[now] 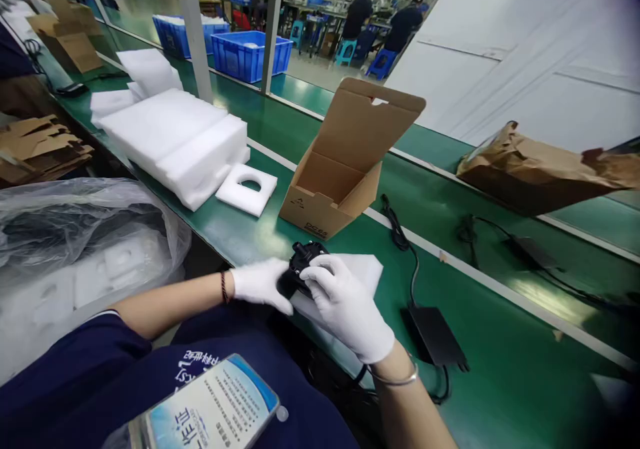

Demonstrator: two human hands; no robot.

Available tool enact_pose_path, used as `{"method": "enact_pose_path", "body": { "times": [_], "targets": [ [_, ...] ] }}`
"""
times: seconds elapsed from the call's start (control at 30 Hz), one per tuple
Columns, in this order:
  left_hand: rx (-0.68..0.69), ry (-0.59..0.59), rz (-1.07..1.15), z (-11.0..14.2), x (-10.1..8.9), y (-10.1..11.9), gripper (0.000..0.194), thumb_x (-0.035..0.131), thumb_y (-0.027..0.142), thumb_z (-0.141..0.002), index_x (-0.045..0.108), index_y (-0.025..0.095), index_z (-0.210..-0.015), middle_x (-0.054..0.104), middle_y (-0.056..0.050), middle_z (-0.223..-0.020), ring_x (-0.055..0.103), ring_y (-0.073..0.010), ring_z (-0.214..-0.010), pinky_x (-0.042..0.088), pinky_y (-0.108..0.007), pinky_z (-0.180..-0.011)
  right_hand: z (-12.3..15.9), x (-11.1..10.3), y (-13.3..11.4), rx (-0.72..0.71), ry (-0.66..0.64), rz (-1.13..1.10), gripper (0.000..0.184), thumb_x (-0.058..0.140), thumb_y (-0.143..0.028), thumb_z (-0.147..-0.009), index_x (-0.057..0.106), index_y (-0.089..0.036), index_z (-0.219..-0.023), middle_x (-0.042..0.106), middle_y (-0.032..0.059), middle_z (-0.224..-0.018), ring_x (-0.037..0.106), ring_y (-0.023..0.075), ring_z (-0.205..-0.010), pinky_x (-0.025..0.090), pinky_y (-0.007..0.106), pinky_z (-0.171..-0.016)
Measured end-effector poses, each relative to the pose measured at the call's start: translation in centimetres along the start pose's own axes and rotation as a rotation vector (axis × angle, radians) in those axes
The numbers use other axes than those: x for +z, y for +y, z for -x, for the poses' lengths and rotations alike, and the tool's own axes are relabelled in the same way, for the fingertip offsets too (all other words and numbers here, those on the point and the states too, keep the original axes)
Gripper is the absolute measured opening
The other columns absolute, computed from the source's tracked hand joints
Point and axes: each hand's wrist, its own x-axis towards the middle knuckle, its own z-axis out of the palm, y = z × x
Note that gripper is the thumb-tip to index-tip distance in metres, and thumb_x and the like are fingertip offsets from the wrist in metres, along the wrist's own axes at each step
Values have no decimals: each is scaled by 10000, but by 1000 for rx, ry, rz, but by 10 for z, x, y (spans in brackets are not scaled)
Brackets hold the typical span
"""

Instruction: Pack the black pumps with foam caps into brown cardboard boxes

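Observation:
A round black device (pixel 303 255) with a raised top part is close to my body, over the bench's front edge. My left hand (pixel 261 285), in a white glove, grips its left side between thumb and fingers. From the right, my gloved right hand (pixel 345 305) reaches over the device with fingers bent and pinched together; whatever they hold is hidden. White foam (pixel 369 270) lies behind and under my right hand. Just beyond stands an open brown cardboard box (pixel 320 212), its lid raised. Left of the box is a square foam piece with a round cutout (pixel 243 199).
A foam stack (pixel 175 135) occupies the bench's left. At right lies a black power adapter (pixel 435 335) with its cable. A plastic bag with foam (pixel 85 262) is at lower left. Blue crates (pixel 250 55) stand behind metal posts; people sit farther back.

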Motion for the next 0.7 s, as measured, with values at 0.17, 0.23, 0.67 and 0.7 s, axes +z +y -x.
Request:
{"method": "enact_pose_path", "body": {
  "times": [0.17,0.23,0.67,0.7],
  "targets": [
    [544,168,-1755,-61,-92,90,944,690,64,-565,380,150,-1453,411,-223,-1499,244,-466,-1437,143,-699,-1143,-5,1,3,-24,-22,-59,173,510,-59,-929,610,-191,-977,597,81,-996,611,203,-868,558,392,-790],
    [417,176,-1890,-75,-106,116,1028,719,125,-549,304,124,-1489,454,-236,-1456,254,-493,-1414,111,-726,-1115,-7,1,4,-20,-27,-94,174,522,-50,-916,597,-197,-969,600,76,-994,619,201,-859,561,392,-784],
    [-44,-480,-7,-19,-44,31,671,646,639,-762,566,136,-1200,691,-125,-1077,663,-233,-918,519,-383,-899,-43,5,3,91,-313,-146,147,623,-81,-862,588,-195,-949,636,40,-944,594,182,-815,490,323,-765],
    [-24,-466,29,-22,-41,25,670,654,644,-756,564,143,-1192,692,-110,-1033,661,-221,-876,519,-380,-881,-47,6,2,126,-329,-140,150,647,-81,-848,578,-192,-921,634,30,-918,585,171,-796,474,305,-746]
  ]
}}
